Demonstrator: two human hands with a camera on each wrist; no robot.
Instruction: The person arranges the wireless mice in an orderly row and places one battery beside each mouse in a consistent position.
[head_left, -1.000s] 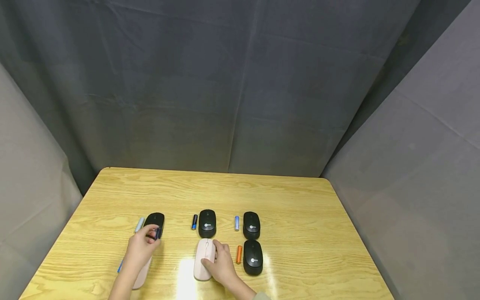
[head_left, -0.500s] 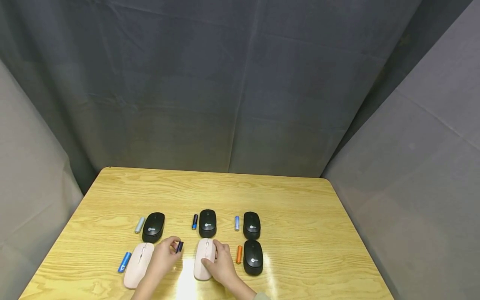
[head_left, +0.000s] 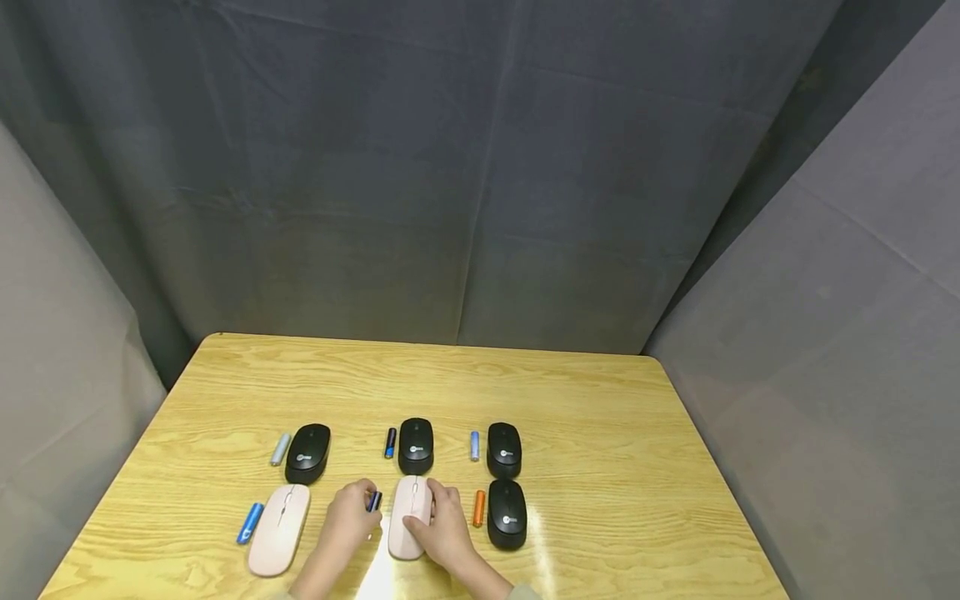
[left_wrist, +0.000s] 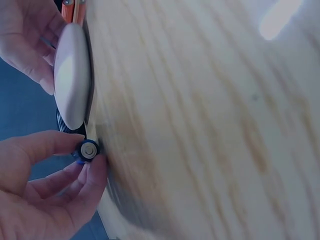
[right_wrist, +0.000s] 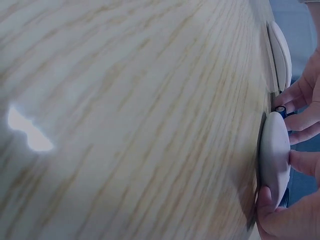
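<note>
My left hand (head_left: 349, 517) pinches a dark blue battery (left_wrist: 88, 150) between thumb and fingers, close over the table and just left of a pale pink mouse (head_left: 409, 518). In the left wrist view the battery's round metal end faces the camera. My right hand (head_left: 444, 527) grips that pink mouse from its right side, thumb near the rear and fingers along the far edge. The mouse lies flat on the wooden table (head_left: 600, 467). Directly behind it sits a black mouse (head_left: 416, 446) with a dark blue battery (head_left: 390, 443) at its left.
On the left are a second pink mouse (head_left: 279, 531), a blue battery (head_left: 250, 523), a black mouse (head_left: 307, 454) and a pale battery (head_left: 281, 449). Rightward stand two black mice (head_left: 507, 514), with an orange battery (head_left: 478, 508) and a light blue battery (head_left: 474, 446). Curtains (head_left: 375, 183) enclose the table.
My left hand has carried the dark blue battery from the left black mouse rightward and nearer, to beside the middle pink mouse. The right hand keeps its grip on that mouse, unmoved.
</note>
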